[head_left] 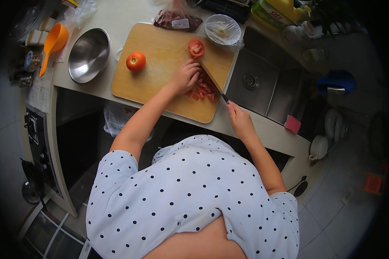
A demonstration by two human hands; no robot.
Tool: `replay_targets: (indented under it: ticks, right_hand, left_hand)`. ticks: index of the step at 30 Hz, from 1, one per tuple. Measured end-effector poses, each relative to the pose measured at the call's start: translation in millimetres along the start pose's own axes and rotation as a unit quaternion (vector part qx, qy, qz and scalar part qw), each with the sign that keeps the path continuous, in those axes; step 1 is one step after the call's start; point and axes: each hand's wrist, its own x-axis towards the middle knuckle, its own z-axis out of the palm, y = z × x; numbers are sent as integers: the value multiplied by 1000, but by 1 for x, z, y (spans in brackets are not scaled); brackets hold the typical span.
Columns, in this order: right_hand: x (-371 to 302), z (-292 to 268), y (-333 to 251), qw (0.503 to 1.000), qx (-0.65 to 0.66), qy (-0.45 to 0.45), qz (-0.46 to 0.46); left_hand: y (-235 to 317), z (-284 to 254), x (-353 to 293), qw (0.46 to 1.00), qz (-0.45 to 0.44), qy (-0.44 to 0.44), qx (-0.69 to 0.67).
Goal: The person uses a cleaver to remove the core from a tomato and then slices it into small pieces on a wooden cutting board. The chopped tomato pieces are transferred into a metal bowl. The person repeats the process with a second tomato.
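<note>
My right hand (241,121) is closed round the dark handle of a kitchen knife (210,77). The blade slants up and left across the right part of a wooden cutting board (160,45). Against the blade's far end, my left hand (186,78) has its fingers curled down; what lies under them is hidden. Chopped tomato pieces (203,91) lie beside the left fingers and along the blade. A cut tomato half (196,48), face up, rests just beyond the knife tip. On the board's left side sits a whole tomato (136,61).
A steel bowl (89,56) and an orange ladle (54,41) are left of the board. Bagged meat (177,20) and a plastic-covered bowl (222,29) stand behind it. A sink (257,64) lies to the right, with a pink sponge (292,124) on its near edge.
</note>
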Motion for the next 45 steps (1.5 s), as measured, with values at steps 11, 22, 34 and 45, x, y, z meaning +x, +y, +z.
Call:
replay_targets:
  ticks: [11, 22, 34, 45]
  right_hand:
    - [-31, -6, 46, 814, 523, -100, 232]
    - [-11, 36, 55, 797, 531, -161, 238]
    - [7, 66, 17, 821, 478, -208, 232]
    - [-14, 44, -31, 759, 554, -249, 236]
  left_hand:
    - [53, -7, -36, 993, -58, 54, 83]
    - [51, 33, -30, 973, -150, 139, 109]
    - [59, 55, -15, 962, -162, 221, 11]
    - [94, 16, -11, 957, -170, 228, -47]
